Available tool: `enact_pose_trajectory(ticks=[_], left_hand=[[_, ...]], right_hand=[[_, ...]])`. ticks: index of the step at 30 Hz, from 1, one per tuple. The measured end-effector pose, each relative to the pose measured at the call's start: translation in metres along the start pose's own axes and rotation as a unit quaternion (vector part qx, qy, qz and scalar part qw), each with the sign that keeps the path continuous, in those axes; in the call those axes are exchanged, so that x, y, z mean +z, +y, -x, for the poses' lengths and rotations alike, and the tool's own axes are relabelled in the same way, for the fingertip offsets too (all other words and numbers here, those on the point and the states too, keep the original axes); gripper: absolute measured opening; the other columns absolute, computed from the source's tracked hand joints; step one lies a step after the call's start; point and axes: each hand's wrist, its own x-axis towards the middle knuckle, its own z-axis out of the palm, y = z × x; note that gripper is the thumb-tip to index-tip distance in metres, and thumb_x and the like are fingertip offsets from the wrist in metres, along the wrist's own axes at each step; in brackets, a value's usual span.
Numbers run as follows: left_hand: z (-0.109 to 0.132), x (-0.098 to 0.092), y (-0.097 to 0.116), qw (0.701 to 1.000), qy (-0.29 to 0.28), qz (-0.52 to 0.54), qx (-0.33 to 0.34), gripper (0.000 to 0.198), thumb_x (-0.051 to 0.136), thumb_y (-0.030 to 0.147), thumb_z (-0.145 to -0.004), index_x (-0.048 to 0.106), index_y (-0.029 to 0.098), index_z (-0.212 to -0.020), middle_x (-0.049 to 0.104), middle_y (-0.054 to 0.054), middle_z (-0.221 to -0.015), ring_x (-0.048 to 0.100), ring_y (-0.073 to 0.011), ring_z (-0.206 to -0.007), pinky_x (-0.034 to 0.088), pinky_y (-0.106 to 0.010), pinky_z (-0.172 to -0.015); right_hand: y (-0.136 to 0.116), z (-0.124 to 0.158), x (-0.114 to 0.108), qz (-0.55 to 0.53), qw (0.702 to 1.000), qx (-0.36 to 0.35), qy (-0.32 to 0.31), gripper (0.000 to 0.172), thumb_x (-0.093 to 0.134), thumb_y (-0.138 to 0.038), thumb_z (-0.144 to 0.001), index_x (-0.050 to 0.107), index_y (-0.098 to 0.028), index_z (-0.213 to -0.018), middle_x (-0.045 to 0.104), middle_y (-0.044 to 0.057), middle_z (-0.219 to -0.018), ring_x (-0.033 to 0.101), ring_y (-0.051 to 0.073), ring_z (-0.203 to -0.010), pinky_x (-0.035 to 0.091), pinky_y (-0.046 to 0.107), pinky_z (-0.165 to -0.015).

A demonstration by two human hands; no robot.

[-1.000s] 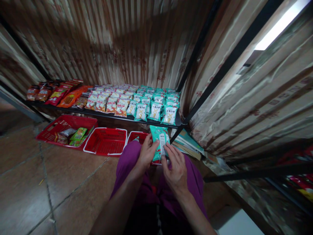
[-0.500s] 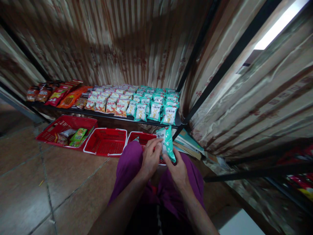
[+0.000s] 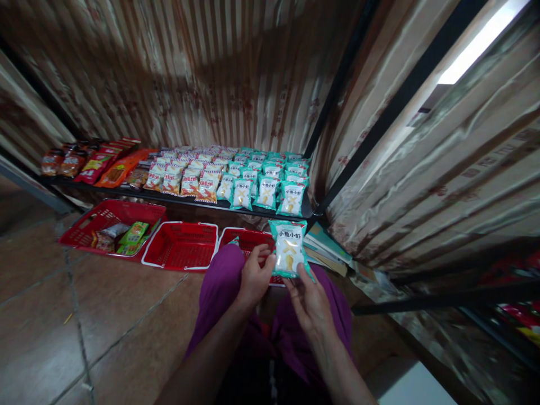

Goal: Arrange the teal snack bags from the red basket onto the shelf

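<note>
A green-and-white snack bag [image 3: 289, 253] faces me, upright above the right-hand red basket. My right hand [image 3: 310, 298] grips its lower right corner, thumb on the front and fingers behind. At the bag's left edge, my left hand [image 3: 256, 275] is loosely curled, with the thumb against the side of the bag. On the low black shelf ahead stand rows of matching green bags [image 3: 266, 191]. Left of those are rows of white-and-orange snack bags [image 3: 207, 184].
Below the shelf stand a red basket with several packets [image 3: 112, 211], a middle red basket [image 3: 181, 261] and a right red basket [image 3: 242, 235] partly behind my knee. Folded cardboard [image 3: 324, 247] leans by the shelf's right post. Orange and red packs [image 3: 122, 169] fill the shelf's left end.
The snack bag has turned from a sideways tilt to show its printed front. My right hand has shifted to its lower corner, and my left hand has moved off its face to the left edge.
</note>
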Motion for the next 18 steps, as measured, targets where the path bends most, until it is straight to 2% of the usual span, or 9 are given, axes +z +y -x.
enact_pose_trajectory(ticks=[3, 6, 11, 14, 18], left_hand=[[0.001, 0.004, -0.007, 0.997, -0.056, 0.043, -0.038, 0.035, 0.056, 0.025, -0.081, 0.053, 0.014, -0.113, 0.066, -0.010, -0.102, 0.065, -0.0168, -0.089, 0.052, -0.027, -0.077], [-0.001, 0.006, -0.014, 0.995, -0.052, 0.067, -0.053, 0.036, 0.054, 0.019, -0.079, 0.052, 0.014, -0.115, 0.066, -0.010, -0.106, 0.065, -0.0175, -0.093, 0.052, -0.028, -0.080], [-0.014, 0.003, -0.031, 0.998, -0.046, 0.022, -0.032, 0.036, 0.053, 0.019, -0.079, 0.054, 0.015, -0.115, 0.067, -0.008, -0.107, 0.064, -0.0177, -0.094, 0.051, -0.028, -0.081], [-0.024, 0.001, -0.034, 0.998, -0.046, -0.013, -0.041, 0.037, 0.051, 0.021, -0.080, 0.053, 0.016, -0.116, 0.067, -0.007, -0.109, 0.064, -0.0177, -0.096, 0.051, -0.028, -0.083], [-0.041, -0.001, -0.027, 0.995, -0.037, -0.078, -0.049, 0.038, 0.051, 0.022, -0.080, 0.054, 0.019, -0.118, 0.066, -0.006, -0.113, 0.062, -0.0185, -0.103, 0.048, -0.029, -0.090]], right_hand=[[0.004, -0.004, -0.002, 0.007, 1.000, 0.008, -0.002, 0.040, 0.081, -0.037, -0.058, 0.067, -0.021, -0.091, 0.071, 0.000, -0.095, 0.065, 0.018, -0.091, 0.056, 0.025, -0.072], [0.010, -0.010, -0.007, 0.041, 0.999, 0.016, -0.002, 0.046, 0.082, -0.037, -0.055, 0.067, -0.021, -0.096, 0.072, 0.001, -0.096, 0.066, 0.020, -0.090, 0.056, 0.027, -0.073], [0.021, -0.027, -0.016, 0.117, 0.993, 0.028, -0.008, 0.071, 0.081, -0.043, -0.053, 0.061, -0.018, -0.116, 0.073, 0.006, -0.096, 0.069, 0.024, -0.081, 0.055, 0.033, -0.070], [0.025, -0.044, -0.021, 0.186, 0.982, -0.001, 0.010, 0.070, 0.080, -0.045, -0.054, 0.063, -0.016, -0.115, 0.073, 0.007, -0.098, 0.068, 0.026, -0.088, 0.054, 0.033, -0.074], [0.028, -0.070, -0.020, 0.256, 0.965, -0.046, -0.004, 0.065, 0.078, -0.047, -0.055, 0.067, -0.015, -0.111, 0.073, 0.006, -0.098, 0.066, 0.028, -0.093, 0.053, 0.035, -0.078]])
